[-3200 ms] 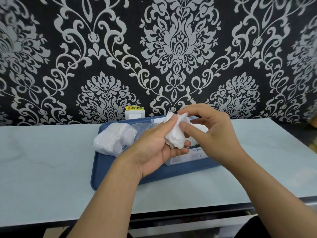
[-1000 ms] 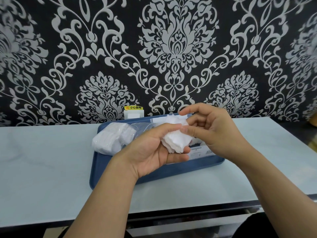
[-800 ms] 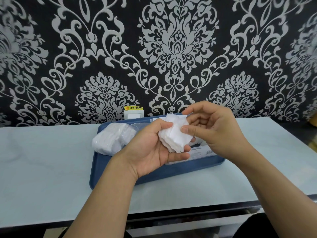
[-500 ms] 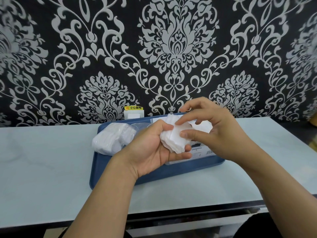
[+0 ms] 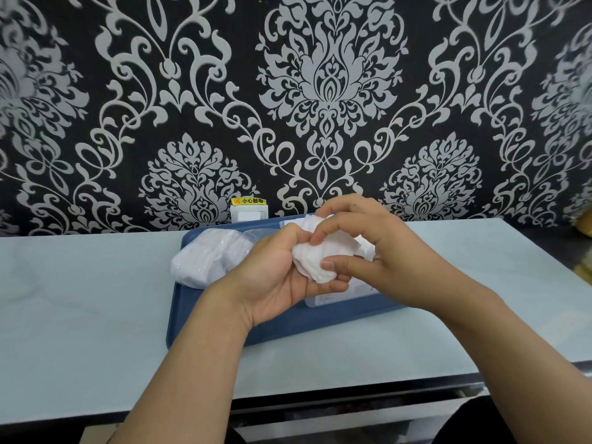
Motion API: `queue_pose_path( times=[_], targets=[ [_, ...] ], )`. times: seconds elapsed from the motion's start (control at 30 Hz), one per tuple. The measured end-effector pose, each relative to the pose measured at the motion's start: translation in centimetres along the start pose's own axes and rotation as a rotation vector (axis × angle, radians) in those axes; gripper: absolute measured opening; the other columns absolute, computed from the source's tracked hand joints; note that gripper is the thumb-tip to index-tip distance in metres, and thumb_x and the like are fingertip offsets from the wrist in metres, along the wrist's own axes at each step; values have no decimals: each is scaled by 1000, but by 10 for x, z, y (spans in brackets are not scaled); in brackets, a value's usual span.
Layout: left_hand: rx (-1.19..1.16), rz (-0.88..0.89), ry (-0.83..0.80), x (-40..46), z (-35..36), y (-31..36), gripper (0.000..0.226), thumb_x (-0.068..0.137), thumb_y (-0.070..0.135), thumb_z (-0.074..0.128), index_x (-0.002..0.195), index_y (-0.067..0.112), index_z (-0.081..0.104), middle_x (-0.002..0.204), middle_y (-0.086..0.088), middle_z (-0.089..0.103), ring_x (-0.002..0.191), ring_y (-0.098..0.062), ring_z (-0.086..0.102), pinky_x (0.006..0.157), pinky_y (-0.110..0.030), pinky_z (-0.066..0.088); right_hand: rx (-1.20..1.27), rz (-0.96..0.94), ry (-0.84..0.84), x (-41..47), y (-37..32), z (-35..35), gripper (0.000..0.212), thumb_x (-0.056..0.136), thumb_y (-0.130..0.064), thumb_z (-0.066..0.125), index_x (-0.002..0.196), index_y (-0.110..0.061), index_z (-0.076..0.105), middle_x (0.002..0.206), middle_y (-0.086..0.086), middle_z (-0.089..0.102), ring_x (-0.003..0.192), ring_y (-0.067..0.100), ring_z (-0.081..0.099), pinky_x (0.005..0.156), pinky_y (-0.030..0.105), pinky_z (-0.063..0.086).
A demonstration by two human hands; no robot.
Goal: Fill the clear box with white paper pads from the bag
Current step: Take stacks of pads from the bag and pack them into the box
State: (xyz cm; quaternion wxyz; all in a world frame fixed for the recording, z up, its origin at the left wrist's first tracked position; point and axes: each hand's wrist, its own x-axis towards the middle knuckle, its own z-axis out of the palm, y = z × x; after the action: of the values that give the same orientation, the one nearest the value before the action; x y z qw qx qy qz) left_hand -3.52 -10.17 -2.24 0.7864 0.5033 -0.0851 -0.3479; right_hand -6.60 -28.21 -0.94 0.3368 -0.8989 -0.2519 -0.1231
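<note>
A small stack of white paper pads (image 5: pixel 323 256) is held above a blue tray (image 5: pixel 224 328) that lies on a pale table (image 5: pixel 80 302). The left hand (image 5: pixel 275 280) is cupped palm up beneath the stack, with its grip closed on the pads: the thumb is pressed against their upper left edge and the fingers are curled under them. The right hand (image 5: pixel 381 254) is brought in from the right, and its grip is also closed on the same stack, with the thumb laid on the lower front edge and the index finger on top. On the left part of the tray, a clear bag (image 5: pixel 205 261) filled with more white pads is seen lying on its side, just beside the left hand. Behind and below the hands, the clear box (image 5: pixel 346 298) is found on the right part of the tray; only its front wall with a printed label and a strip of its far edge are seen, and how much it contains cannot be told. A white wall socket (image 5: pixel 249 213) with a yellow warning label is set behind the tray, against black wallpaper (image 5: pixel 330 91) with a silver damask pattern.
</note>
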Motion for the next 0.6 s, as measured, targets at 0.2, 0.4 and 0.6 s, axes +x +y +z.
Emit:
queue_pose_path(
  times=[0.2,0.4,0.6],
  targets=[
    [-7,-9,-12,-3,3,0,43,100,14,38,131,-12,51,110,-31,65,75,-36,68,64,-37,61,4,4,-4,1,4,-2,21,84,-24,78,99,-34,68,117,-17,56,116,12,51,91,26,40],
    [14,-11,-4,-2,7,-2,39,102,14,33,127,-8,53,92,-24,72,70,-33,71,60,-35,61,121,23,-12,-2,8,-5,14,87,-12,74,87,-25,69,114,-12,56,112,13,53,90,30,44],
    [57,-31,-29,-2,6,-2,36,102,14,33,118,-7,58,90,-25,72,71,-31,69,63,-35,62,122,18,-11,-2,6,-8,27,82,-13,80,99,-32,73,116,-16,57,116,15,53,92,29,44]
  ],
)
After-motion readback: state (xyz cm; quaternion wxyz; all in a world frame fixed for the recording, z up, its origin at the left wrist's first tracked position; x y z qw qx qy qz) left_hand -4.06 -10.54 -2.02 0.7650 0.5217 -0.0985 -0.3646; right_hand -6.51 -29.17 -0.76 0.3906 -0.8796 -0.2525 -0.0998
